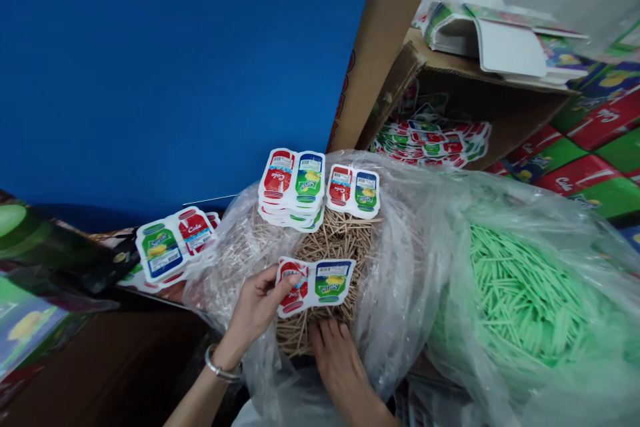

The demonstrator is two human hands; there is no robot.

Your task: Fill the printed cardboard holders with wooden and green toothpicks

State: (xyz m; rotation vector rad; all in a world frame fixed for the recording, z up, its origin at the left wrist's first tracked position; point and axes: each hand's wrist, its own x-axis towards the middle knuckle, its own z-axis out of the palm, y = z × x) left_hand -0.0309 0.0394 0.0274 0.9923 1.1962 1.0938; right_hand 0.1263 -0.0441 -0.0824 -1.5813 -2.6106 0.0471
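My left hand (260,303) pinches a double printed card (316,285) by its left end, thumb on top. One half of the card is red with "Cola", the other blue and green with "Sprite". Just below, my right hand (336,353) reaches into thin brown paper sticks (345,240) in a clear plastic bag (400,260). Its fingers look slightly apart, with the tips partly hidden among the sticks. Beyond both hands, a stack of matching cards (293,187) lies on the sticks, and a smaller card pile (353,191) sits to its right.
More cards (175,245) lie at the left beside a green cylindrical object (30,233). Another plastic bag holds green sticks (525,293) on the right. Behind are an open carton (520,107) with many cards inside, a blue panel (175,67) and printed boxes (575,177).
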